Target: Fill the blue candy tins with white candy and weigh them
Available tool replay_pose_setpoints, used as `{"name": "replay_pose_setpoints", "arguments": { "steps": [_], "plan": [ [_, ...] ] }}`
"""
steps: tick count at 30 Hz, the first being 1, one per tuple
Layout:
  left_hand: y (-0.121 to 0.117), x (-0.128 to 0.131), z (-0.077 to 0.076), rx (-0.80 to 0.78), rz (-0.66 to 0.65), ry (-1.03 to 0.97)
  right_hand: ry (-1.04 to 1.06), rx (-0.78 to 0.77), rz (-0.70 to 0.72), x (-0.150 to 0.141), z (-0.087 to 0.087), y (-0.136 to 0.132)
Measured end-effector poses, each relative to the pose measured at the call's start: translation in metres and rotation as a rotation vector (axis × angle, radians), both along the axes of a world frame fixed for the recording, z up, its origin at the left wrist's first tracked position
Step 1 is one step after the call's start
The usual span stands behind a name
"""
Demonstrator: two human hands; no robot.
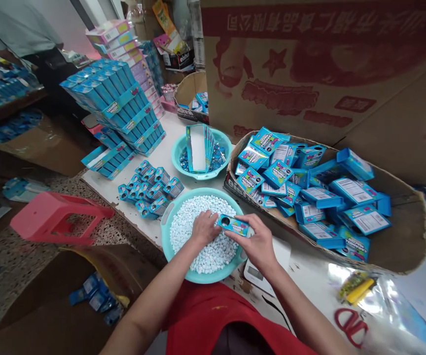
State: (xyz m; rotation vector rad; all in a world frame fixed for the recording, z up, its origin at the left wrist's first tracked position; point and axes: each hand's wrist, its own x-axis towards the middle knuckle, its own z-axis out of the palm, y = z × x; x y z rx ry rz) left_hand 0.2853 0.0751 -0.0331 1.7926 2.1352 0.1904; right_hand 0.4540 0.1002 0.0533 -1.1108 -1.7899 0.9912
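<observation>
A turquoise basin [166,231] full of small white candies [209,256] stands in front of me. My left hand [204,229] is down among the candies with its fingers curled; whatever lies under them is hidden. In my right hand [259,241] is a small blue candy box [234,225], gripped between thumb and fingers over the basin's right side. A round dark hole shows in the box's printed face, close to my left fingertips. Several similar small boxes [150,190] stand grouped at the basin's upper left.
An open carton [416,227] of filled blue boxes lies to the right. Behind the basin is a second turquoise bowl [178,160] holding folded cardboard. Stacked display trays [120,108] rise at the left. A white scale [281,251], red scissors [351,325] and a pink stool [53,217] are nearby.
</observation>
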Motion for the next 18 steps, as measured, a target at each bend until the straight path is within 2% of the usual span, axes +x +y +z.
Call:
{"name": "replay_pose_setpoints", "arguments": {
  "steps": [3,5,7,9,14,16,18],
  "plan": [
    [-0.01,-0.011,-0.007,0.054,0.229,-0.17,-0.034,-0.045,-0.012,-0.002,-0.01,-0.005],
    [-0.011,-0.016,-0.007,0.134,0.455,-0.467,-0.053,-0.053,-0.021,-0.002,-0.013,-0.007],
    [-0.011,-0.018,-0.001,0.182,0.654,-0.769,-0.08,-0.047,-0.007,0.0,-0.015,-0.008],
    [-0.009,-0.017,0.014,0.219,0.788,-1.043,-0.113,-0.035,0.014,0.0,-0.017,-0.009],
    [-0.005,-0.003,0.066,0.389,0.862,-1.653,-0.215,0.032,0.095,-0.011,-0.023,-0.014],
    [-0.004,0.003,0.078,0.461,0.844,-1.741,-0.286,0.065,0.147,-0.018,-0.025,-0.017],
    [-0.002,0.008,0.085,0.542,0.836,-1.743,-0.341,0.091,0.182,-0.025,-0.023,-0.019]
  ]
}}
